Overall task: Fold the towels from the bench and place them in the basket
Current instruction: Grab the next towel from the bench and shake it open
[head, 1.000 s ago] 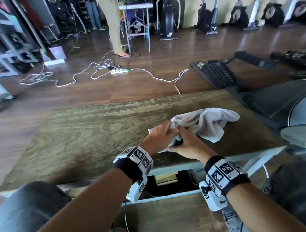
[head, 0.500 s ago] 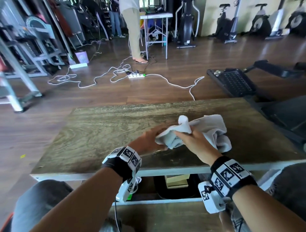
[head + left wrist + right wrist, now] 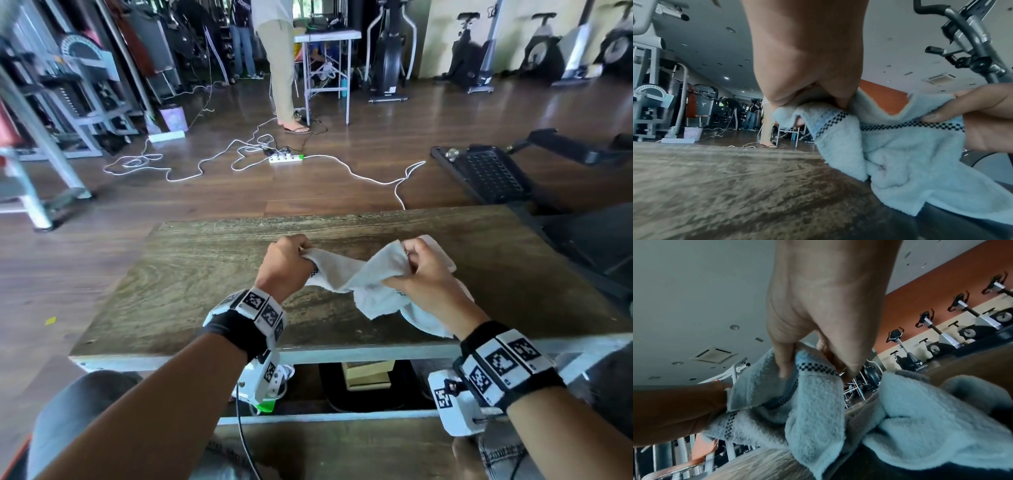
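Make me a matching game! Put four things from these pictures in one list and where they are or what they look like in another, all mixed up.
Things:
1. towel
2. left hand
3. power strip
4. bench

Descriptions:
A. lies on the floor with white cables
B. brown wooden top
C. white with a checkered band, bunched up
D. pinches one end of the towel

Pairs: 1-C, 2-D, 3-A, 4-B

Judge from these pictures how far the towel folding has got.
Done: nothing shows as folded, and no basket with towels is identifiable. In hand: the left hand and right hand each pinch the checkered edge of one crumpled towel above the bench, spreading it. Left: fold it and place it in the basket.
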{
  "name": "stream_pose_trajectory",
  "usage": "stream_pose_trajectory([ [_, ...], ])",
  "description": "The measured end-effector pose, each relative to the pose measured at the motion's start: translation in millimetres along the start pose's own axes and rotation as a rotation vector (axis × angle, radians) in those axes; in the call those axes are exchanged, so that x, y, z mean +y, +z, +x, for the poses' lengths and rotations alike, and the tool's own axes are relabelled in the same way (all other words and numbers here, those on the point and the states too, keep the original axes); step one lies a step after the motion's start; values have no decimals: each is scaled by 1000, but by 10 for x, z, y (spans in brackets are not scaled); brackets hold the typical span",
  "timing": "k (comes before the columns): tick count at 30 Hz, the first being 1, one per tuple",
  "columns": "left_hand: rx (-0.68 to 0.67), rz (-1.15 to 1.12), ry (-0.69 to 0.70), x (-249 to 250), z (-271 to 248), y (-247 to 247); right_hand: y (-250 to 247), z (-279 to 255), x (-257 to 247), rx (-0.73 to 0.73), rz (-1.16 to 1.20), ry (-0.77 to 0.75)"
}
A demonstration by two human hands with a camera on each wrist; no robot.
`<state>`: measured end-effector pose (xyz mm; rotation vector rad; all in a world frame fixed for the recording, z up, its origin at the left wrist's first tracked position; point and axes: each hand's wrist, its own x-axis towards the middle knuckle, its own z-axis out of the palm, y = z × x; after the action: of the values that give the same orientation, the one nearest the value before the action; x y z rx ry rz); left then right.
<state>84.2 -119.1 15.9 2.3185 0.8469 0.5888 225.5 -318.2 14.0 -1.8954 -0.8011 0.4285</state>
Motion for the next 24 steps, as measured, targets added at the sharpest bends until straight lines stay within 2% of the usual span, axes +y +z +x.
stream_pose_trajectory([
  [3,-20,36,-44,70,32,28,-12,-24,34,-50,70,52],
  [8,5,101,-86,-31,125,-31,-251,19,117,95,345,91],
  [10,12,85,-98,-80,158,-64,-345,42,161,159,382,130],
  [12,30,30,-74,-90,163,-82,-398,58,225,248,300,146],
  [15,37,-57,-11,-42,119,-57,-411,54,375,383,-6,130],
  [17,-31,-158,1,-10,68,-7,-399,14,459,413,-188,106],
  [19,-141,-228,-31,32,17,61,-353,-25,523,383,-323,107],
  [24,-324,-247,-129,200,-121,203,-54,63,647,49,-339,235],
])
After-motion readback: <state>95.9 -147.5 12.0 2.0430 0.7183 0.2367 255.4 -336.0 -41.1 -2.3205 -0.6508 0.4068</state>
